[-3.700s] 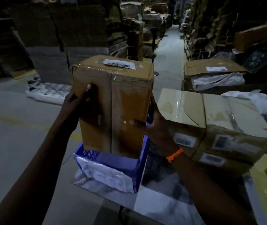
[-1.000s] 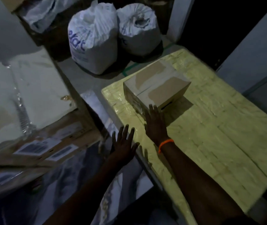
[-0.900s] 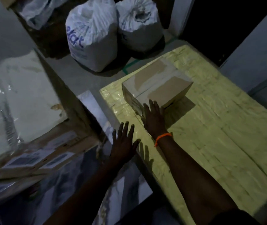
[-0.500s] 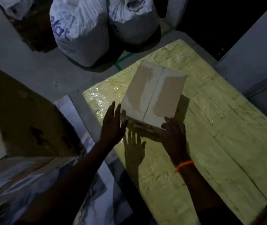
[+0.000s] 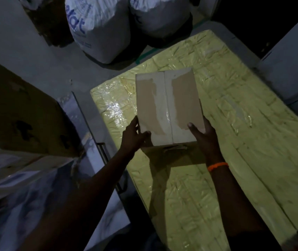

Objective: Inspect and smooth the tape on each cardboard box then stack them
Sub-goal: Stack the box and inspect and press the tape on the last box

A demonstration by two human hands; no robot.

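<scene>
The fingers [image 5: 135,122] of the left hand [image 5: 132,136] lie along the left side of one brown rectangular cardboard box [image 5: 168,105], and the thumb is curled over its top face at the near corner. The right hand [image 5: 203,136] grasps the opposite near corner in the same way: one thumb on the top and the other fingers around the right side. So two hands hold one box between them.

One strip of clear glossy tape [image 5: 168,116] runs along the middle seam of the top face, between the two thumbs. On each side of it there is one darker brown patch, two patches in total.

The box is over a yellow plastic-wrapped surface [image 5: 244,133]. I cannot tell if its bottom rests on the surface or is a little raised.

On the right wrist there is one orange band [image 5: 218,166].

Beyond the box, past the far edge of the surface, two white woven sacks [image 5: 99,29] stand side by side on the floor. Well to the left of the left hand is one big dark cardboard carton [image 5: 17,115].
</scene>
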